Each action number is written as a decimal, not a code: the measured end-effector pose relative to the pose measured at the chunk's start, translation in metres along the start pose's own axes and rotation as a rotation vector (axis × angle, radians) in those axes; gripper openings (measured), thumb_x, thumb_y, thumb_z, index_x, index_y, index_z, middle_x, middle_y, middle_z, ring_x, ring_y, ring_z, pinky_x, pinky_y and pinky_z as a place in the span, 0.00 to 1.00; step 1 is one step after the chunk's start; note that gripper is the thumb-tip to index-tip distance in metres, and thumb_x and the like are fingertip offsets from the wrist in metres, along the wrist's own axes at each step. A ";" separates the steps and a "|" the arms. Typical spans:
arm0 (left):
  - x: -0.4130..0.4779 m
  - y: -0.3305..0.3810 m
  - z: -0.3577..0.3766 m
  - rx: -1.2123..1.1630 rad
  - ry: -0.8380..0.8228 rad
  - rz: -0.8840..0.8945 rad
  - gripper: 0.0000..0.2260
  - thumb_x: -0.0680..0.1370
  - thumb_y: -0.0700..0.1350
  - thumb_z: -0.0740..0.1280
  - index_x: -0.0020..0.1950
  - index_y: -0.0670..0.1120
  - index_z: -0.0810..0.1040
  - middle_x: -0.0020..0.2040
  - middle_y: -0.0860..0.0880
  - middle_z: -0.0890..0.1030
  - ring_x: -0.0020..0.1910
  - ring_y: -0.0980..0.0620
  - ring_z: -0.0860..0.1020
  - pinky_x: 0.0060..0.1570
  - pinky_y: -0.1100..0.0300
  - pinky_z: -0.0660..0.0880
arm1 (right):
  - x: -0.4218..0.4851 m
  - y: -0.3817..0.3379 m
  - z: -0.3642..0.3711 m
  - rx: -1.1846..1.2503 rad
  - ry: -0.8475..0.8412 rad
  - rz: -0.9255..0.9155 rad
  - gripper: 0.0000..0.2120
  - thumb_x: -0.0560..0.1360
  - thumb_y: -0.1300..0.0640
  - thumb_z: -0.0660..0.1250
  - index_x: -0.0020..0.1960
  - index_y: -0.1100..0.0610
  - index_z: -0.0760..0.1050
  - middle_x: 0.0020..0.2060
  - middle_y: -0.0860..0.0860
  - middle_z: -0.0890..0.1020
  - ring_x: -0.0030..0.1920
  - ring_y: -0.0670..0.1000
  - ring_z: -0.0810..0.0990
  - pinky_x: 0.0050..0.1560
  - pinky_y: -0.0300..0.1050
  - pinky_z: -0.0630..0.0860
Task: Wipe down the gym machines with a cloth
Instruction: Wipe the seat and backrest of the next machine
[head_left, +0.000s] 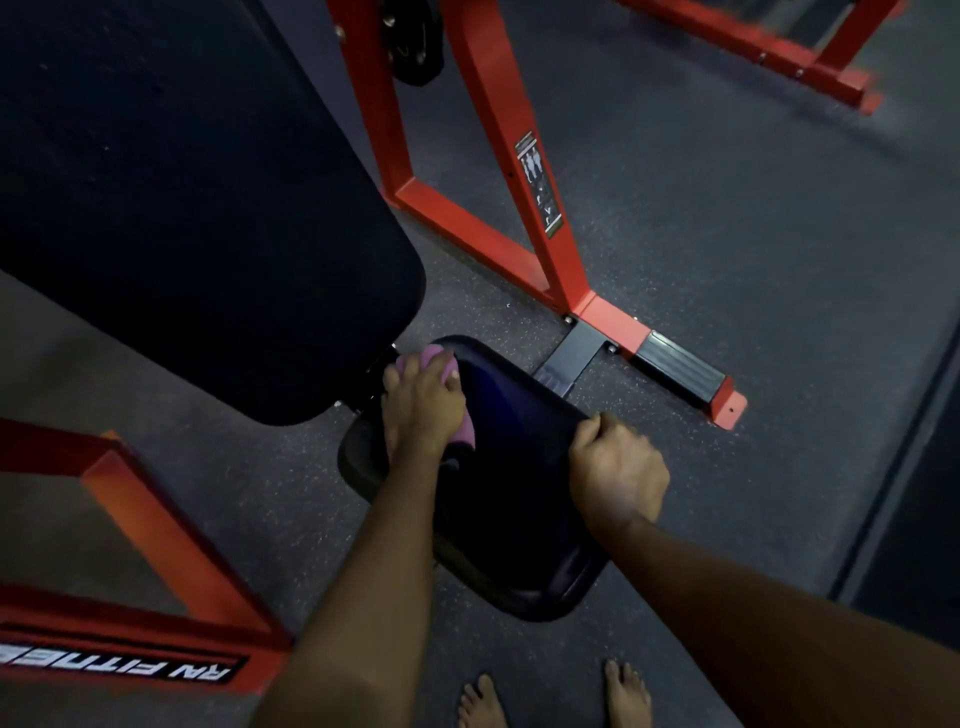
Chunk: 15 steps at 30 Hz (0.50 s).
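Head view — left hand (422, 410) flat on pink cloth (415, 359), fingers spread, cloth under them at far end of black seat pad (519, 467); right hand (618, 467) — fingers curled over pad's right edge.

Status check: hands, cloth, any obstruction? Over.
Left hand presses pink cloth on seat pad, far end. Right hand grips seat pad's right edge. Backrest lower end close beside cloth.
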<state>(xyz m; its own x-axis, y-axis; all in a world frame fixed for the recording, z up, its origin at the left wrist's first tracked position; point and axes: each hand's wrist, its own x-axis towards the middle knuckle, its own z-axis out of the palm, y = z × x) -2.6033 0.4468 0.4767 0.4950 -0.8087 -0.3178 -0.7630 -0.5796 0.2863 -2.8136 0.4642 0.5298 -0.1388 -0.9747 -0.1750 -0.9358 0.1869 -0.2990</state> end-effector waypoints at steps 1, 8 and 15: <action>0.013 0.001 -0.001 0.002 -0.019 -0.008 0.20 0.83 0.55 0.55 0.77 0.61 0.65 0.76 0.49 0.65 0.69 0.44 0.66 0.64 0.45 0.70 | 0.000 0.001 0.001 0.004 0.000 -0.006 0.19 0.84 0.48 0.52 0.49 0.54 0.79 0.39 0.55 0.83 0.39 0.58 0.82 0.41 0.51 0.81; -0.005 0.003 -0.004 -0.089 0.025 -0.055 0.21 0.82 0.54 0.57 0.76 0.61 0.67 0.78 0.49 0.64 0.70 0.44 0.65 0.65 0.45 0.70 | 0.005 0.005 0.003 0.032 -0.018 0.009 0.19 0.83 0.48 0.53 0.48 0.55 0.80 0.42 0.58 0.83 0.43 0.62 0.82 0.42 0.49 0.75; -0.118 0.010 0.004 -0.161 0.108 -0.139 0.22 0.81 0.54 0.59 0.76 0.62 0.67 0.79 0.51 0.62 0.74 0.44 0.60 0.67 0.45 0.69 | 0.006 0.004 -0.002 0.055 -0.076 0.034 0.21 0.83 0.49 0.54 0.52 0.58 0.83 0.47 0.61 0.85 0.49 0.64 0.83 0.49 0.52 0.77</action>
<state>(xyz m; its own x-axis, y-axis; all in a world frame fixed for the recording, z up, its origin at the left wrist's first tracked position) -2.6704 0.5369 0.5133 0.6386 -0.7212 -0.2683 -0.6126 -0.6875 0.3899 -2.8187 0.4584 0.5292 -0.1435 -0.9560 -0.2559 -0.9113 0.2285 -0.3426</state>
